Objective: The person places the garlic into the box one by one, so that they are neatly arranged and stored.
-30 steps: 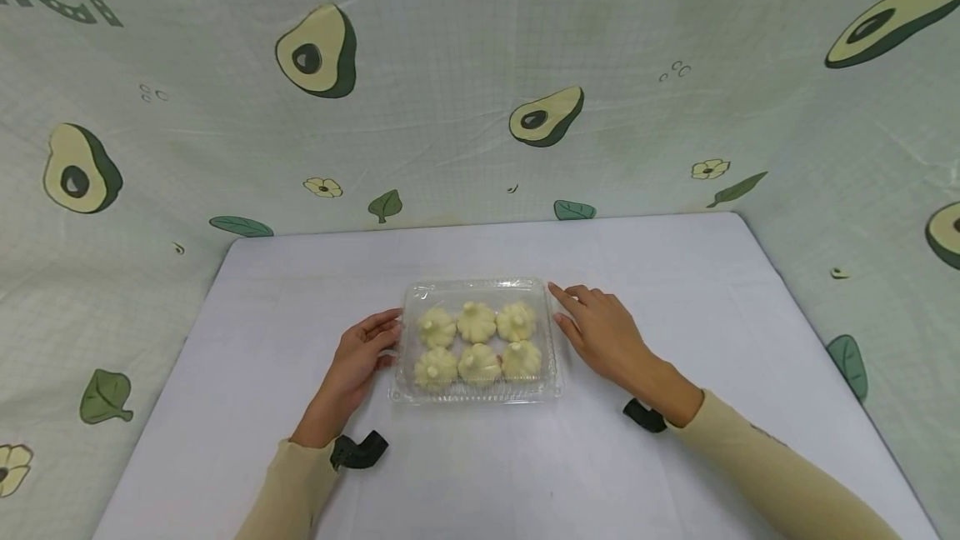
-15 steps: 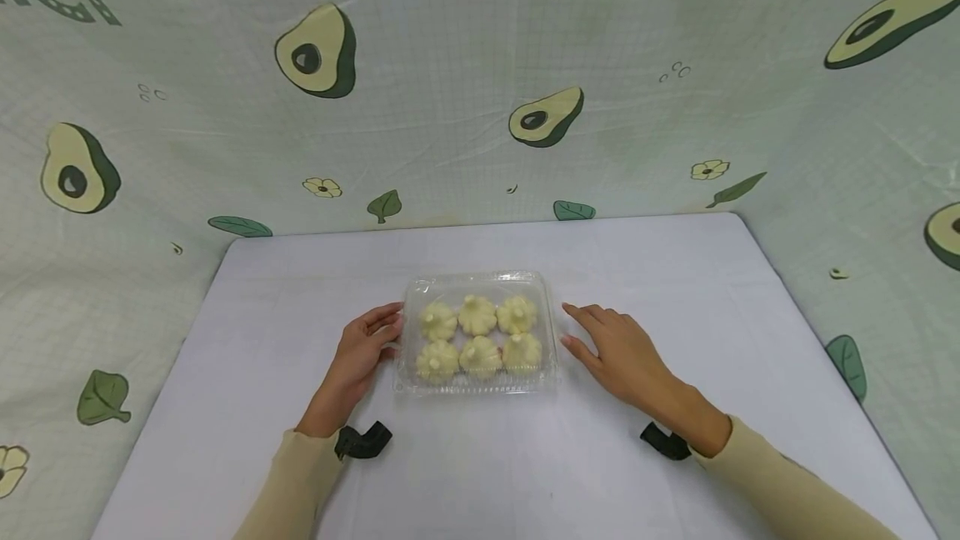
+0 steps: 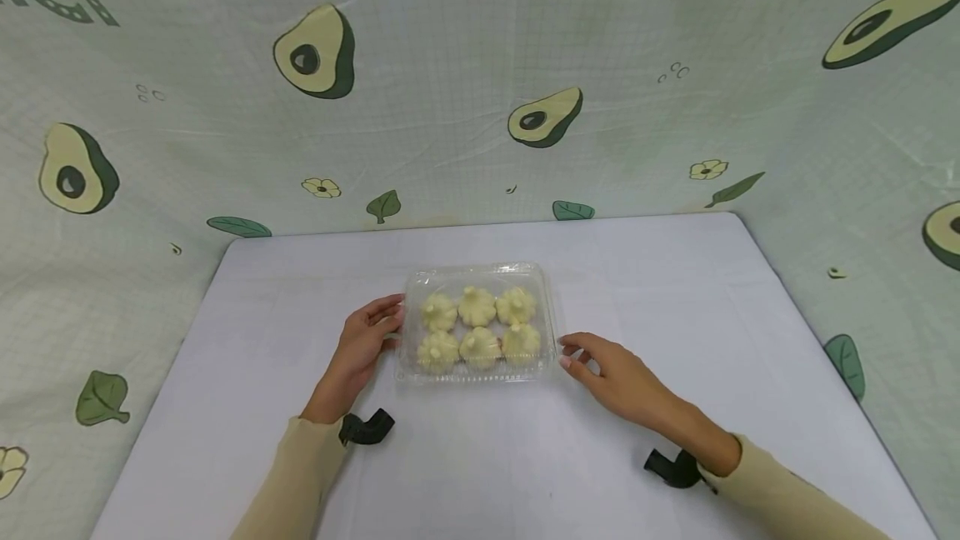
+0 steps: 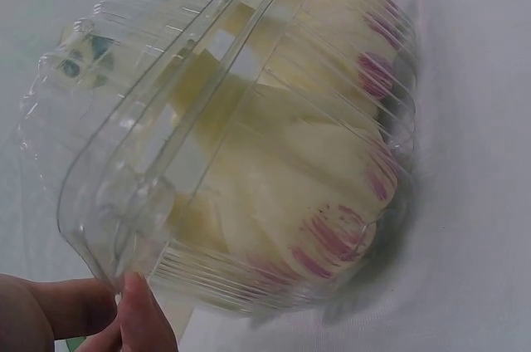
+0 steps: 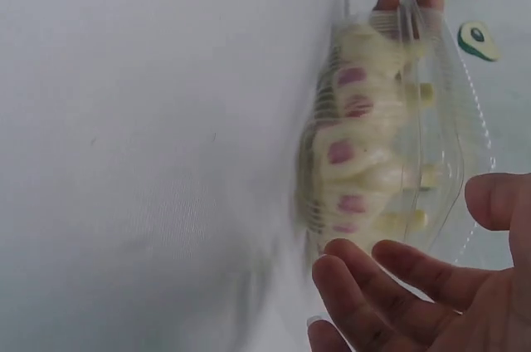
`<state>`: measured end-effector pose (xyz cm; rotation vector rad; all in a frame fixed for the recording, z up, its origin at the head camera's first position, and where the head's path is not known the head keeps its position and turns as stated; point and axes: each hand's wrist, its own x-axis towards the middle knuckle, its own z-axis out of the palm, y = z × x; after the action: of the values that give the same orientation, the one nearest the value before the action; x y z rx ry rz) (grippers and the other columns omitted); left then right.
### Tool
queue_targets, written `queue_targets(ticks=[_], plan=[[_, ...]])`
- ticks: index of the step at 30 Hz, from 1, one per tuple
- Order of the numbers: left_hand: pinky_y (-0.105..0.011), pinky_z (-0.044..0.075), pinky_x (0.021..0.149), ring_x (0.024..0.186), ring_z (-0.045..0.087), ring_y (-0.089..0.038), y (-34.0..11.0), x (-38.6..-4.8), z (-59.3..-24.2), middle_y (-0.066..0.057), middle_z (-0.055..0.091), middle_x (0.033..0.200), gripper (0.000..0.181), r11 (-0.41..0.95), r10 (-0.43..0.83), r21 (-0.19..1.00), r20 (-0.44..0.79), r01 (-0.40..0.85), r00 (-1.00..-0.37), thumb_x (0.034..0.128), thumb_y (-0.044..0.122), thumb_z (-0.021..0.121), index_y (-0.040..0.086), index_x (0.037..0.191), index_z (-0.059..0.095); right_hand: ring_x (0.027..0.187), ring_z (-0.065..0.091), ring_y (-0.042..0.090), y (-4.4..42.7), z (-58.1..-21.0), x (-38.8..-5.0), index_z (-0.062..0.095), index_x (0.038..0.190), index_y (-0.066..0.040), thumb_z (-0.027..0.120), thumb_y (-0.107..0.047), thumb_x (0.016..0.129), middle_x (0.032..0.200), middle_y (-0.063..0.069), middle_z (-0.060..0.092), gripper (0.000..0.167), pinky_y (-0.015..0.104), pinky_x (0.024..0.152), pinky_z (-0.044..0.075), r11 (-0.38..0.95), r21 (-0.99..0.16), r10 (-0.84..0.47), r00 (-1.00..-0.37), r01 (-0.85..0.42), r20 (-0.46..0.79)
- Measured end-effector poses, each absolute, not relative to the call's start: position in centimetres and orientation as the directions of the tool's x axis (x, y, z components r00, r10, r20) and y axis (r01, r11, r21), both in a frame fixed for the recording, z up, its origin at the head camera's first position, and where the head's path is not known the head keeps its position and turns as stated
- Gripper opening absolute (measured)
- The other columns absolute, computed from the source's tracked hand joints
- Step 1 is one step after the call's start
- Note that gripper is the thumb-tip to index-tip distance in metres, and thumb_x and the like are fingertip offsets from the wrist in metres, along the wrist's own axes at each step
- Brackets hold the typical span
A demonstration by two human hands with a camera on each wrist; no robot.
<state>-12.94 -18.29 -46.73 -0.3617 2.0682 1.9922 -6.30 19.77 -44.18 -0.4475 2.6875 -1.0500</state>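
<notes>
A clear plastic clamshell box (image 3: 471, 371), its lid down, lies in the middle of the table with several garlic bulbs (image 3: 477, 307) inside. Pink streaks mark the bulbs' undersides in both wrist views. On the box's left side, my left hand (image 3: 363, 340) pinches the rim between thumb and finger, plainest in the left wrist view. My right hand (image 3: 618, 377) is at the box's near right corner. Its fingers (image 5: 415, 273) are spread and loosely bent in the right wrist view, with the fingertips close to the box's end. Whether they touch the plastic I cannot tell.
A white cloth covers the table (image 3: 480, 473). Behind it and at both sides hangs a pale curtain (image 3: 442, 65) printed with avocados and leaves. Black camera mounts (image 3: 367, 427) sit on both wrists, low over the cloth.
The box has slid a little away from me, with my left hand moving along. My right hand has left the far right corner and come nearer me, down to the near right corner.
</notes>
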Motion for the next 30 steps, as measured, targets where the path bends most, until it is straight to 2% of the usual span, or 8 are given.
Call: queue_targets(ticks=[3,8,14,20,26,30], plan=[[-0.021,0.055,0.069,0.091,0.059,-0.009,-18.2,-13.2,-46.7,-0.001,0.060,0.119,0.044,0.033,-0.004,0.939,-0.343,-0.343,-0.939,0.1094,0.010,0.060,0.001,0.152,0.053,0.110,0.069,0.024,19.7,-44.2,-6.4,0.066,0.136,-0.004,0.058,-0.032,0.111,0.122,0.004,0.074,0.039,0.045,0.088,0.058,0.658,-0.741,-0.362,-0.920,-0.137,-0.152],[-0.020,0.055,0.068,0.090,0.059,-0.008,-18.2,-13.6,-46.7,-0.002,0.059,0.121,0.044,0.028,-0.001,0.941,-0.338,-0.338,-0.941,0.1092,0.010,0.060,0.001,0.152,0.053,0.097,0.068,0.021,19.6,-44.4,-6.9,0.068,0.125,0.001,0.060,-0.027,0.110,0.106,0.007,0.074,0.033,0.035,0.079,0.056,0.557,-0.829,-0.404,-0.890,-0.057,-0.210],[-0.019,0.054,0.067,0.088,0.060,-0.006,-18.1,-14.0,-46.8,-0.005,0.057,0.125,0.045,0.027,0.004,0.943,-0.332,-0.332,-0.943,0.1089,0.009,0.060,-0.001,0.152,0.052,0.097,0.067,0.023,19.6,-44.8,-7.4,0.071,0.112,0.004,0.056,-0.019,0.111,0.111,0.014,0.075,0.027,0.036,0.087,0.055,0.410,-0.907,-0.475,-0.825,0.100,-0.306],[-0.019,0.054,0.067,0.089,0.059,-0.006,-18.0,-14.0,-46.8,-0.005,0.057,0.126,0.045,0.034,0.001,0.941,-0.336,-0.336,-0.942,0.1092,0.008,0.059,-0.001,0.152,0.051,0.100,0.068,0.022,19.8,-45.0,-7.6,0.069,0.116,0.008,0.053,-0.020,0.112,0.115,0.014,0.075,0.032,0.033,0.090,0.056,0.331,-0.913,-0.489,-0.784,0.240,-0.383],[-0.020,0.054,0.072,0.091,0.061,-0.007,-18.1,-13.8,-46.6,-0.003,0.062,0.126,0.046,0.048,-0.004,0.931,-0.363,-0.363,-0.932,0.1101,0.015,0.060,0.002,0.153,0.052,0.100,0.070,0.020,19.8,-45.2,-7.7,0.068,0.118,0.010,0.054,-0.019,0.111,0.113,0.013,0.076,0.033,0.030,0.089,0.057,0.303,-0.915,-0.490,-0.780,0.265,-0.388],[-0.022,0.054,0.076,0.095,0.061,-0.008,-18.3,-13.3,-46.4,-0.001,0.064,0.123,0.047,0.064,0.012,0.928,-0.369,-0.368,-0.929,0.1109,0.019,0.059,0.004,0.155,0.051,0.099,0.069,0.020,19.7,-45.3,-7.7,0.070,0.114,0.008,0.056,-0.021,0.111,0.111,0.011,0.076,0.032,0.031,0.089,0.056,0.307,-0.910,-0.484,-0.778,0.279,-0.401]])
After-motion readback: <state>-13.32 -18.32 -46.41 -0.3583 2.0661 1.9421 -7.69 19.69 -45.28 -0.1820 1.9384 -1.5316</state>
